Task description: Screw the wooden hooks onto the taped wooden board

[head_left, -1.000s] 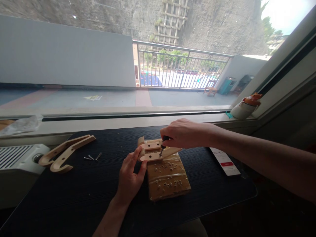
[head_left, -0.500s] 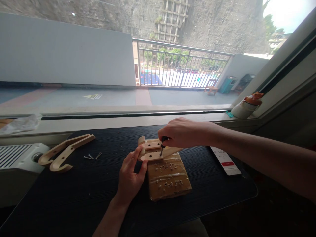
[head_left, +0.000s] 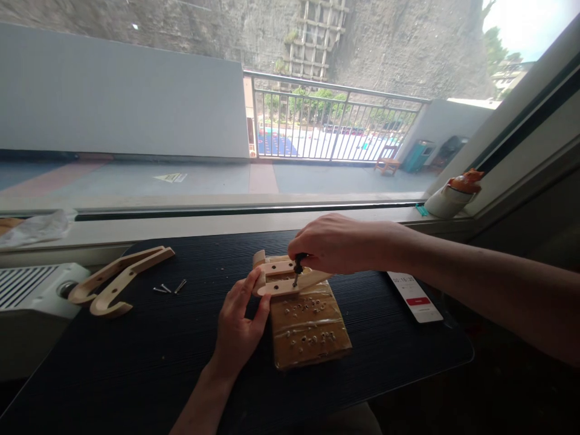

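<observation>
Worktop point(head_left: 136, 356), lower frame: screwdriver point(head_left: 298, 264) gripped by right hand point(head_left: 327, 243); wooden piece point(head_left: 283, 288), probably light, stiff, is best held where pinched by left hand point(head_left: 242, 317).

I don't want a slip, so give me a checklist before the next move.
1. Screwdriver held in the right hand: ok.
2. Tip down at the nearer wooden piece: ok.
3. Tip fully seated: cannot tell, too small to see.
4. Left hand against that piece: ok.
5. Left fingers apart from the tip: ok.
6. Loose screws off the brown block: ok, on the table.
</observation>
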`<state>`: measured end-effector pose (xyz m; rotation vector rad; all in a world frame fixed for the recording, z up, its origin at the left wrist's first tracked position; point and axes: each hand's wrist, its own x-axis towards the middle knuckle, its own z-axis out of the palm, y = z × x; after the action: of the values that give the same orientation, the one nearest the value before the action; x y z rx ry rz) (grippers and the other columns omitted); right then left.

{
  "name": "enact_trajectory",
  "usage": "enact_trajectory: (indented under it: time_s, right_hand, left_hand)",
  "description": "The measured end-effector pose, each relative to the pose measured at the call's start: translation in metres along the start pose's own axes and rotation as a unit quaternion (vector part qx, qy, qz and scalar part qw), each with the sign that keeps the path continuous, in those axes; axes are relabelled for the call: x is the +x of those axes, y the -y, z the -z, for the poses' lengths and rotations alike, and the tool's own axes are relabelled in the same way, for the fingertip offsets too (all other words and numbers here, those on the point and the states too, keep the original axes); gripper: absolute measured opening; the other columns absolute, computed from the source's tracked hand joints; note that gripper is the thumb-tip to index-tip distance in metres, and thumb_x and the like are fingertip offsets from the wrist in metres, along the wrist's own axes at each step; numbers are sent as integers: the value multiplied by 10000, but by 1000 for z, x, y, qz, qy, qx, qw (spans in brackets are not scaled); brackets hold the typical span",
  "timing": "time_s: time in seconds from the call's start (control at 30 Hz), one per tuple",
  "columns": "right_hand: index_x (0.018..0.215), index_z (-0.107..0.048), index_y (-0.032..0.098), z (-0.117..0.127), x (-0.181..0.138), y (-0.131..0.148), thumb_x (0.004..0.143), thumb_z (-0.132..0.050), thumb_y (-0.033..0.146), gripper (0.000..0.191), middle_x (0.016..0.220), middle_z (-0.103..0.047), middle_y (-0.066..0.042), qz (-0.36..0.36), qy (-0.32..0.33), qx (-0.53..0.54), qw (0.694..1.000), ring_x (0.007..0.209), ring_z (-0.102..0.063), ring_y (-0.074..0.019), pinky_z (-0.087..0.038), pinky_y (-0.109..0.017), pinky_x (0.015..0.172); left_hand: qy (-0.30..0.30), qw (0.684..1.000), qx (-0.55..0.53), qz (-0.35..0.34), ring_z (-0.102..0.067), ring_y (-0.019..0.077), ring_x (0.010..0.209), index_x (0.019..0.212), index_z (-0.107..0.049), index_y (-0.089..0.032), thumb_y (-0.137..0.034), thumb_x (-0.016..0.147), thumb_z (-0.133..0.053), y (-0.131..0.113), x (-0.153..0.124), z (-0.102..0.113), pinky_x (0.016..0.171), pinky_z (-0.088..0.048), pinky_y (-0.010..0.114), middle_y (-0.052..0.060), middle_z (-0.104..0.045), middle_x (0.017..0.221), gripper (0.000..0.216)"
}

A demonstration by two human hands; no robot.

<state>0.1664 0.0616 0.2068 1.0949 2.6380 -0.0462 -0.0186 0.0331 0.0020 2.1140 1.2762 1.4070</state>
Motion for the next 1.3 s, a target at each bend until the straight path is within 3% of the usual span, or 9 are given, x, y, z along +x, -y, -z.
enact_trajectory:
  time_s: [0.3,0.47,0.63,0.77,0.93,1.13,1.3]
  right_hand:
    - [854,-660,149,-4,-4,-3,864,-392,331,324,653,-597,-51,-40,-15,-3,999,554,-433,-119,-254,-269,533]
    - [863,-649,171,4,-6,1,823,-438,229,222,721,-615,-39,-3,7,16,1000,585,-439,-109,-264,-258,542]
    - [828,-645,147,11,-5,13,821,-471,169,175,752,-635,-44,27,58,-14,998,585,-445,-105,-262,-259,527]
    - [840,-645,138,8,1,16,788,-494,75,171,757,-631,-44,41,78,-63,994,561,-450,-101,-228,-264,496]
    - [809,-642,131,3,9,13,825,-489,138,153,687,-621,-49,34,82,-64,994,557,-481,-115,-230,-268,495]
    - [801,-625,124,-2,14,11,835,-474,225,185,612,-593,-55,-12,47,-69,996,524,-491,-135,-226,-269,483]
    - [876,-599,148,2,10,12,769,-527,131,130,668,-588,-33,6,28,-39,999,563,-483,-125,-224,-257,490]
  left_hand:
    - [12,998,-41,37,-494,221,1177,1322,-393,-252,-226,822,-559,-2,-1,-1,1016,-383,404,67,-518,1291,527]
    - [46,989,-103,97,-495,210,1192,1305,-421,-241,-249,818,-569,-3,1,6,1055,-352,384,47,-526,1301,510]
    - [100,980,-133,108,-516,199,1168,1263,-474,-232,-253,817,-570,1,5,18,1051,-362,370,34,-583,1223,457]
    - [83,987,-111,82,-514,205,1167,1237,-483,-213,-225,805,-567,-1,5,19,1054,-358,378,48,-585,1205,440]
    - [72,992,-78,74,-521,222,1155,1255,-447,-222,-231,776,-589,-6,4,13,1046,-368,392,53,-574,1207,499]
    - [64,992,-75,79,-531,218,1138,1249,-446,-222,-234,784,-577,-7,3,11,1037,-380,378,51,-575,1193,484]
    - [60,994,-61,73,-548,221,1106,1247,-444,-223,-239,784,-579,-7,3,9,1008,-406,374,54,-572,1187,483]
